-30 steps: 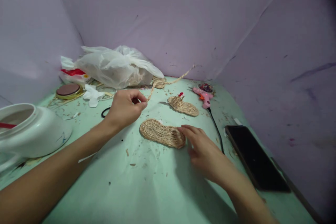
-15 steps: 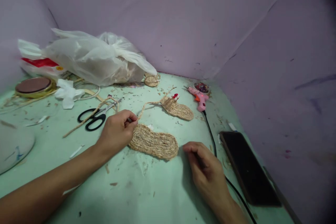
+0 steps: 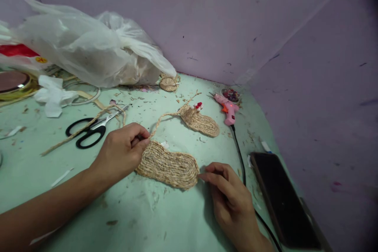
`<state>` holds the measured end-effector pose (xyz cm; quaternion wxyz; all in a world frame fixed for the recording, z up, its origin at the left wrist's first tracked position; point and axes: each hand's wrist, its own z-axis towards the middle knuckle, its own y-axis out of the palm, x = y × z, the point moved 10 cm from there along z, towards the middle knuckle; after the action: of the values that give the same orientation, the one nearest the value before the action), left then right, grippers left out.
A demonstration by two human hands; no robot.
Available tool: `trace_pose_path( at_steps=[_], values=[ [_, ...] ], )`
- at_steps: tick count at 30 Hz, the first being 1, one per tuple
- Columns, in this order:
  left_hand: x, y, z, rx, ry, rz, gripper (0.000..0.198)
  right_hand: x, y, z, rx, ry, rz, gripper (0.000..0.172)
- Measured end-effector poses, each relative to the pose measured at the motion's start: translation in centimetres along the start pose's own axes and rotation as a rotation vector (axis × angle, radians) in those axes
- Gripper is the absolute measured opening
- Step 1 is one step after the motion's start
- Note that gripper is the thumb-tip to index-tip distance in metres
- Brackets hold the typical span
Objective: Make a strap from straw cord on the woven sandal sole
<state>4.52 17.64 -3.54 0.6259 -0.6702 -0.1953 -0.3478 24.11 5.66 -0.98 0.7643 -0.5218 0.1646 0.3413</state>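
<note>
A sole-shaped piece of coiled straw braid (image 3: 169, 165) lies flat between my hands. My left hand (image 3: 125, 149) is closed in a pinch on the braided cord (image 3: 161, 121) at its upper left edge. From there the cord runs up to a smaller straw slipper (image 3: 201, 122) with red and white decorations on it. My right hand (image 3: 230, 197) is at the right end of the coiled piece, fingers curled and pressed together, the tips at its edge. Whatever those fingertips may hold is too small to make out.
Black-handled scissors (image 3: 91, 134) lie at left under a strand of cord. A pink glue gun (image 3: 227, 108) with a black cable sits at the back right. A phone (image 3: 283, 197) lies right of my right hand. A large plastic bag (image 3: 88, 51) stands against the wall.
My right hand's fingertips have come to the right end of the coiled piece, from a small gap before. My left hand stays on the cord. The view has shifted slightly.
</note>
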Motion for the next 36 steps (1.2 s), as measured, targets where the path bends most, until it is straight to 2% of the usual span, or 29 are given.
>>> trace_pose_path(
  at_steps=[18, 25, 36],
  values=[
    [0.3, 0.0, 0.0, 0.018, 0.047, -0.021, 0.011, 0.3, 0.5, -0.1, -0.013, 0.02, -0.041, 0.043],
    [0.3, 0.0, 0.0, 0.018, 0.044, -0.016, 0.009, -0.3, 0.4, 0.2, -0.009, -0.003, -0.082, 0.042],
    [0.4, 0.0, -0.1, 0.02, 0.043, -0.025, 0.009, -0.4, 1.2, 0.2, -0.08, -0.048, -0.211, 0.042]
  ],
)
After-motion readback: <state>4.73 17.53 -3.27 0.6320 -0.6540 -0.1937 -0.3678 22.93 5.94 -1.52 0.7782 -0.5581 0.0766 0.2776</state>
